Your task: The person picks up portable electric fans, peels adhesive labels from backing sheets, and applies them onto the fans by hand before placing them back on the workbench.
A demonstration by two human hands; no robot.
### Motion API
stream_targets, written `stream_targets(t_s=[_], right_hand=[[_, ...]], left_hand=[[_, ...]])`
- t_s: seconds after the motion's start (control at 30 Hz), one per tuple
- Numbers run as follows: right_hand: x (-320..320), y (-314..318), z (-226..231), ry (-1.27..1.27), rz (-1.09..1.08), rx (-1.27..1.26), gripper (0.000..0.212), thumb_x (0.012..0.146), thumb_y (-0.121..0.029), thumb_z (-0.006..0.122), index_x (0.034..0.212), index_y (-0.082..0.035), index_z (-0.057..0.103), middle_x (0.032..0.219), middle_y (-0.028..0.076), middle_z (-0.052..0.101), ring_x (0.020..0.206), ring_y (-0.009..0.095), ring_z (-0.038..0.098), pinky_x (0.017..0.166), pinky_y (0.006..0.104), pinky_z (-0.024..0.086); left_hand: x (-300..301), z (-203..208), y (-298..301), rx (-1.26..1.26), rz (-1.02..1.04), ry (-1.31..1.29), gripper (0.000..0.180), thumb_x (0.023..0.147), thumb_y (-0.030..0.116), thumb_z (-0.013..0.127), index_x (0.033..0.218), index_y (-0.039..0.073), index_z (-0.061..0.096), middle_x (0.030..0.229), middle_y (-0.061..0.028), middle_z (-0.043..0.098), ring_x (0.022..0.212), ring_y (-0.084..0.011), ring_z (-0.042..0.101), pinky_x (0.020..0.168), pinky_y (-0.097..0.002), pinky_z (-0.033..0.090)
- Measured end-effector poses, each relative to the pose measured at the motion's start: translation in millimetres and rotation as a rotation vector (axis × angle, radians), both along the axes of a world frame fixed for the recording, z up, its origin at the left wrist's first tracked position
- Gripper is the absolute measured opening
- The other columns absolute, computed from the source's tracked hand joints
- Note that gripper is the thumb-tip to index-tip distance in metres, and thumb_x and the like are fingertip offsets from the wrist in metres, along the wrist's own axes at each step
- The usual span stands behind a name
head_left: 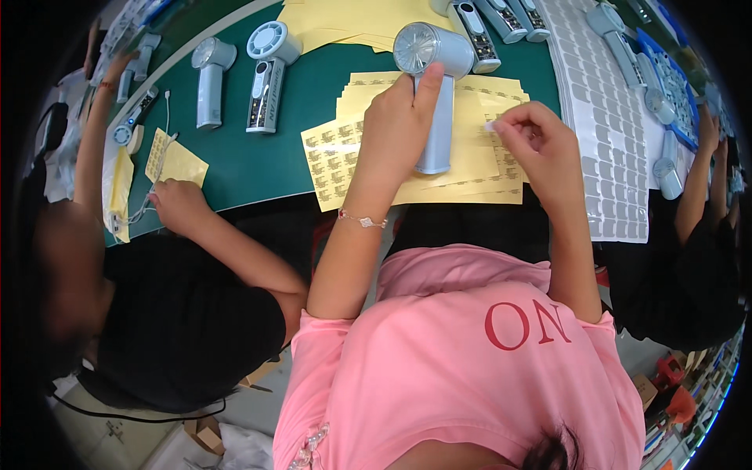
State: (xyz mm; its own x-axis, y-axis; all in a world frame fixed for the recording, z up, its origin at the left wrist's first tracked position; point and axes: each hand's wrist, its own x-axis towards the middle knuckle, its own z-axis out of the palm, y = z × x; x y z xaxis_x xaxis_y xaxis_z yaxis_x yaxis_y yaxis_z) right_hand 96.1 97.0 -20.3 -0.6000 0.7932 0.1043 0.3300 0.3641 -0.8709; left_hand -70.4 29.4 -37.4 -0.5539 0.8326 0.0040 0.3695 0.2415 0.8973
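Observation:
My left hand (395, 125) is wrapped round a light blue handheld fan (440, 129), its clear round front turned up and its handle pointing toward me. Beneath the fan lies a spread stack of yellow label sheets (333, 164) printed with rows of small dark marks. To the right of the fan, my right hand (544, 149) is closed in a pinch, thumb against forefinger. A small whitish piece, apparently a sticker (490, 125), sticks out from those fingertips, apart from the fan. Its printing cannot be made out.
Two handheld fans (268, 82) stand off to the left on the green table (313, 94). More fans (478, 39) and yellow sheets lie at the back. A long sheet of grey labels (603, 157) covers the right side. A co-worker's hand (182, 205) holds a white cable at left; another person works at right.

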Motion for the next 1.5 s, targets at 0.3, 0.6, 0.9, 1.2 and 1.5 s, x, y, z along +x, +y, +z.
stream_targets(t_s=[0.3,0.6,0.9,1.2,1.5], right_hand=[[16,-5,8,0.311,-0.013,-0.510,0.014,0.081,-0.008,0.062,0.087,0.003,0.056,0.076,0.004,0.058,0.061,0.008,0.051,0.054,0.0203,0.042],[6,-45,38,0.547,0.146,-0.646,0.009,0.082,-0.004,0.059,0.085,0.002,0.052,0.076,0.005,0.056,0.062,0.010,0.054,0.057,0.0206,0.043],[-5,-58,40,0.533,0.195,-0.567,0.006,0.081,0.002,0.058,0.083,0.002,0.052,0.077,0.003,0.054,0.065,0.006,0.051,0.058,0.0178,0.041],[-7,-62,41,0.516,0.234,-0.538,0.008,0.080,0.006,0.058,0.082,0.003,0.052,0.078,0.001,0.052,0.068,0.003,0.047,0.060,0.0163,0.038],[-7,-62,40,0.518,0.253,-0.532,0.008,0.079,0.007,0.058,0.082,0.003,0.052,0.079,0.002,0.052,0.069,0.003,0.047,0.062,0.0161,0.039]], left_hand=[[-4,13,-2,0.193,0.012,0.024,0.061,0.086,0.059,0.040,0.079,0.000,0.056,0.061,-0.0134,0.056,0.058,-0.0260,0.056,0.056,-0.0345,0.044],[19,38,-18,0.370,-0.123,-0.766,0.070,0.086,0.064,0.027,0.090,0.001,0.057,0.066,-0.0083,0.059,0.061,-0.0116,0.057,0.058,-0.0242,0.046],[29,42,-21,0.423,-0.062,-0.745,0.069,0.086,0.064,0.026,0.096,0.001,0.055,0.066,-0.0077,0.058,0.054,-0.0082,0.051,0.044,-0.0196,0.040],[28,37,-24,0.464,-0.062,-0.809,0.068,0.086,0.064,0.029,0.083,0.002,0.056,0.064,-0.0092,0.058,0.057,-0.0120,0.056,0.053,-0.0235,0.045],[27,36,-26,0.475,-0.074,-0.862,0.068,0.087,0.063,0.028,0.083,0.001,0.056,0.064,-0.0091,0.058,0.057,-0.0120,0.056,0.053,-0.0234,0.045]])
